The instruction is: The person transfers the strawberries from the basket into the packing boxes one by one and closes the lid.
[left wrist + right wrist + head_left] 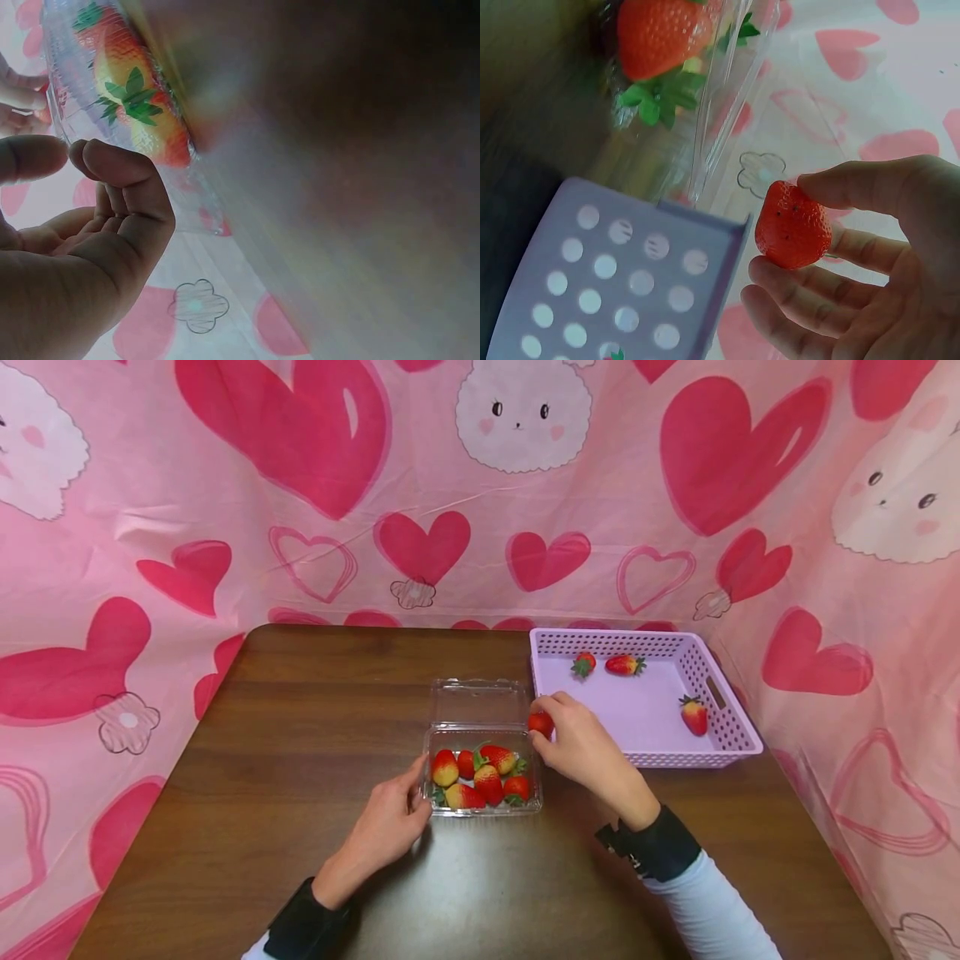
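A clear plastic clamshell box (486, 812) stands on the table with its lid (480, 702) folded back, and several strawberries (489, 783) lie inside. At the box's left side, my left hand (386, 818) holds the near-left edge between thumb and bent forefinger. My right hand (581, 747) pinches a red strawberry (793, 225) between thumb and fingers. That hand is above the left wall of a lilac basket (637, 758), just right of the box. In the right wrist view the held strawberry is clear of the basket rim.
Inside the basket, one strawberry (583, 665) and another strawberry (625, 666) lie at the back, and a third strawberry (694, 716) is at the right. The brown wooden table (322, 710) is bordered by a pink heart-printed cloth (480, 552) behind and at both sides.
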The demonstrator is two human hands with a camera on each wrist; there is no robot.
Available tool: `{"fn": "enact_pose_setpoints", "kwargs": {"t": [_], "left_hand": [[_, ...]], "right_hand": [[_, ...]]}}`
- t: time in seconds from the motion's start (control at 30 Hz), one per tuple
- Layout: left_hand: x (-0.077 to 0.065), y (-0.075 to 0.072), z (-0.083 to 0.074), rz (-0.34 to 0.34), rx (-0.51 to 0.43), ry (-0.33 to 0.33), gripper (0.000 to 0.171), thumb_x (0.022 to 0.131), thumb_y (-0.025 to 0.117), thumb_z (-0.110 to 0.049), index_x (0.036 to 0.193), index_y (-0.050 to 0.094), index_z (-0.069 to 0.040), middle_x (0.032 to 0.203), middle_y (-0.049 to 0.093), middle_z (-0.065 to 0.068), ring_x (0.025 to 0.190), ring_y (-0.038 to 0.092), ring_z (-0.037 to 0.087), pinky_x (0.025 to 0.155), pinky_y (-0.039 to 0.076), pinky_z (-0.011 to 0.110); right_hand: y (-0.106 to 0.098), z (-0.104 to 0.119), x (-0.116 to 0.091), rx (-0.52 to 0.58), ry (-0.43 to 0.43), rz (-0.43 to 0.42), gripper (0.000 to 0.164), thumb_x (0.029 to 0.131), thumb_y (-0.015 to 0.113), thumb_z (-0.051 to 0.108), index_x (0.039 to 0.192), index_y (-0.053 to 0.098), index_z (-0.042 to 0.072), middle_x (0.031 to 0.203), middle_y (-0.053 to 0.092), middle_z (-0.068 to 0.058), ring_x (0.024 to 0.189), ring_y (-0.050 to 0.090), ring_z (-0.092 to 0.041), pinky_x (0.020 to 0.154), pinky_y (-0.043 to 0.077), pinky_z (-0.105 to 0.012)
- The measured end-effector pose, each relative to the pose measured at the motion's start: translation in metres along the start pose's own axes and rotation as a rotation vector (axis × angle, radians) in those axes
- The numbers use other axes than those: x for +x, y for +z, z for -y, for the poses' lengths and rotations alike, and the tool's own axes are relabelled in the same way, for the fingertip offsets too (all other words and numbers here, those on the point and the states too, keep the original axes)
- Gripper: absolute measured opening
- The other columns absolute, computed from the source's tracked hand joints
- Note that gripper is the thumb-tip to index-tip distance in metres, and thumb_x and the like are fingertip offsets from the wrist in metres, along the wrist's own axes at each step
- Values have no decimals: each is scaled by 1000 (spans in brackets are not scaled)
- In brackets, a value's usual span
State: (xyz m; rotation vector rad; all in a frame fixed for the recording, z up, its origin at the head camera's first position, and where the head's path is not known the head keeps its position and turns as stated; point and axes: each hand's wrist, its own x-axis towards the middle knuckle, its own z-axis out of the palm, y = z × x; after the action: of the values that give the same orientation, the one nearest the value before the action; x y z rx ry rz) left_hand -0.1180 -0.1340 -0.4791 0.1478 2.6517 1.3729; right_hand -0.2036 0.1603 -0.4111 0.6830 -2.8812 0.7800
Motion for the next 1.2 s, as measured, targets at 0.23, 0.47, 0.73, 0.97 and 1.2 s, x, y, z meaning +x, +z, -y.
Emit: {"fn": "enact_pose_setpoints", "kwargs": {"t": [0.23, 0.47, 0.73, 0.97, 1.2], "left_hand": [[-1, 0, 0, 10, -14, 1, 71, 96, 66, -3, 161, 40, -3, 67, 51, 2, 55, 48, 18, 53, 45, 28], [-1, 0, 0, 7, -6, -7, 71, 96, 66, -4, 161, 40, -4, 68, 50, 2, 56, 47, 18, 53, 45, 27], [0, 1, 2, 0, 2, 5, 70, 96, 66, -4, 161, 41, -3, 68, 49, 2, 55, 46, 16, 52, 44, 27], [0, 0, 1, 3, 4, 6, 70, 96, 66, -4, 161, 41, -3, 68, 49, 2, 56, 46, 16, 52, 43, 27], [0, 0, 1, -9, 9, 16, 69, 94, 66, -3, 160, 43, -2, 67, 48, 1, 55, 45, 16, 51, 42, 27]], "right_hand": [[7, 8, -2, 5, -33, 6, 35, 86, 84, 13, 117, 70, 2, 107, 66, -12, 88, 64, -26, 81, 60, -41], [11, 16, -2, 43, -21, 61, 38, 87, 85, 14, 120, 70, 3, 110, 66, -10, 90, 64, -23, 79, 62, -38], [16, 25, 0, 72, -12, 83, 38, 88, 85, 14, 122, 70, 4, 111, 66, -9, 91, 64, -22, 77, 61, -34], [26, 32, 0, 87, -13, 101, 40, 88, 84, 15, 124, 70, 4, 114, 66, -9, 92, 65, -22, 79, 62, -36], [39, 39, -2, 94, -45, 124, 40, 89, 85, 17, 123, 71, 4, 110, 65, -7, 87, 65, -18, 75, 61, -31]]}}
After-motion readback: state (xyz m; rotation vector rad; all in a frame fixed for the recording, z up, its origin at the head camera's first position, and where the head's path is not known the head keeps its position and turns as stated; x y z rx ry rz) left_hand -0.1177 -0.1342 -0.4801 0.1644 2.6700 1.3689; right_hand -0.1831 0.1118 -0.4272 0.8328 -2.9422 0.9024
